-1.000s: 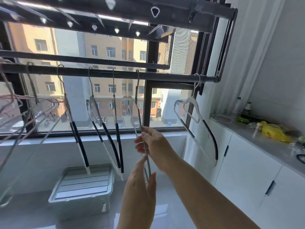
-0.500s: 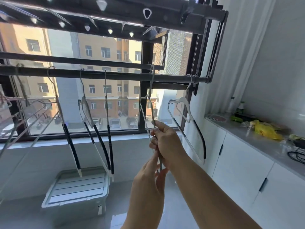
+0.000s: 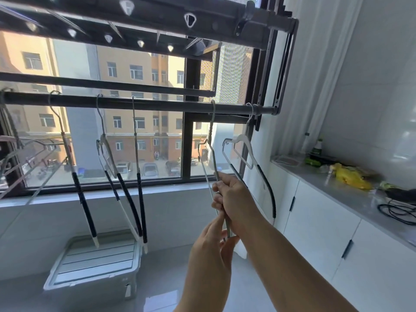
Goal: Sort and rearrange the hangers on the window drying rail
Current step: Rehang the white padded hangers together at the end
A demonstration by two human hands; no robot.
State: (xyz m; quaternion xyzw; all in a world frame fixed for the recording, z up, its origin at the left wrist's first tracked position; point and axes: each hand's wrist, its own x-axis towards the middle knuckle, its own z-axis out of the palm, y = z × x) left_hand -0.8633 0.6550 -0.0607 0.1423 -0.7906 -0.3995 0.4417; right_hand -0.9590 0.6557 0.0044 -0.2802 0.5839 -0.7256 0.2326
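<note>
Hands share one thin wire hanger (image 3: 211, 170), the left hand (image 3: 211, 251) pinching its lower end, the right hand (image 3: 234, 199) closed higher; a sideways tug could snag the white hanger (image 3: 244, 152) beside it on the rail (image 3: 157, 105).

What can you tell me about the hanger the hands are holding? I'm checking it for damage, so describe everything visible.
The held hanger is thin bare grey metal wire, seen nearly edge-on. Its hook sits over the dark drying rail, just left of the white hanger at the rail's end. A twisted neck drops to narrow shoulders, then two wires run down. The right hand grips them midway; the left hand pinches the lower end. No bend or break shows.
</note>
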